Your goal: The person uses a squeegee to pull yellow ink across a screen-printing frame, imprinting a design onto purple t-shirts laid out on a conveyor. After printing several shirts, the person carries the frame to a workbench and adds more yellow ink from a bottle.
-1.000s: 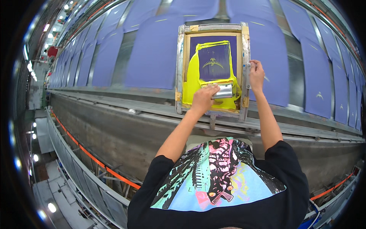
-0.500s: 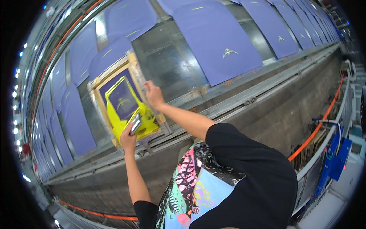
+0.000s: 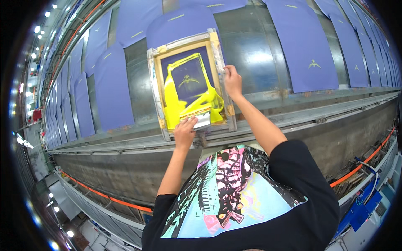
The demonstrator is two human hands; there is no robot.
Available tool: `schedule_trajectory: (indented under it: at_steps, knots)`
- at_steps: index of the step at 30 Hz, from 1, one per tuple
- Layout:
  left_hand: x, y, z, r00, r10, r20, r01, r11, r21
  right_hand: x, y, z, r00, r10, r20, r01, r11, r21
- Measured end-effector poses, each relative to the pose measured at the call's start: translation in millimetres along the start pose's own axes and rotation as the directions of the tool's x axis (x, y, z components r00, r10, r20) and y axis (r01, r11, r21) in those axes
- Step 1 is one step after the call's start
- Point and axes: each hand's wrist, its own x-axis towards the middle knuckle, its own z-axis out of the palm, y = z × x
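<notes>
A screen-printing frame [image 3: 183, 43] lies over a purple fabric piece [image 3: 180, 26] on the long metal table. Bright yellow ink [image 3: 172, 98] is spread over its mesh, thickest at the near end, around a small winged-looking motif [image 3: 189, 79]. At that near end my left hand [image 3: 184, 133] is closed on a squeegee [image 3: 202, 120] with a pale, shiny handle; its blade is in the ink. My right hand [image 3: 233, 82] has its fingers curled on the frame's right side; the fingertips are partly hidden.
More purple pieces [image 3: 113, 90] lie in rows along both sides. To the right, one piece [image 3: 301, 46] bears a small yellow print. A metal rail [image 3: 289, 109] runs along the table's near edge. Behind me are an orange hose [image 3: 104, 198] and a blue machine part [image 3: 363, 209].
My view has swung, so the frame sits further right and more upright. My right hand has come onto the frame's side. The squeegee has turned flatter at the near end.
</notes>
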Motion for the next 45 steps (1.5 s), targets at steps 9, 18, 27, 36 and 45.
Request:
schedule_trajectory:
  at_steps: [9,18,27,36,45]
  knots:
    - [217.9,-92.7,-23.7,0.968,-0.250,0.036,0.252,0.965,-0.072,7.7,3.9,-11.1,1.000,-0.029,0.008,0.029,1.000,0.007]
    - [230.2,-7.8,24.5,0.984,-0.121,-0.128,0.121,0.993,-0.007,45.5,47.0,-61.8,0.999,-0.049,0.016,0.048,0.996,0.074]
    - [226.6,-58.6,-53.9,0.909,-0.015,-0.416,-0.004,0.999,-0.043,3.5,-9.7,-12.7,0.996,-0.053,0.075,0.050,0.998,0.036]
    - [189.3,-61.9,-55.7,0.960,-0.150,-0.237,0.113,0.980,-0.163,-1.6,-12.3,-26.4,0.996,-0.036,0.085,0.037,0.999,-0.014]
    - [191.4,19.2,-31.1,0.963,-0.124,-0.239,0.054,0.958,-0.280,59.2,23.7,-73.9,0.995,-0.102,0.020,0.100,0.991,0.093]
